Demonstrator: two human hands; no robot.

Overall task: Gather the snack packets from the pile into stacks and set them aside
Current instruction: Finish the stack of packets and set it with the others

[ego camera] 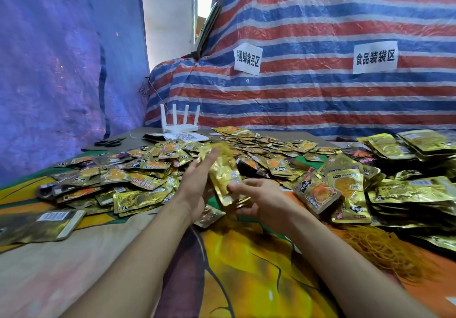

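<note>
one stack of gold packets (223, 176) is held in front of the pile (148, 167), pinched at its lower end by the right hand (249, 198) and pressed by the straight-fingered left hand (197, 183).

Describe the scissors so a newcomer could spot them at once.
Look to the blue sheet on the left, then the grey board at its foot. The scissors lie flat there, left of the white router: black handles, clear of the gold packets.
</note>
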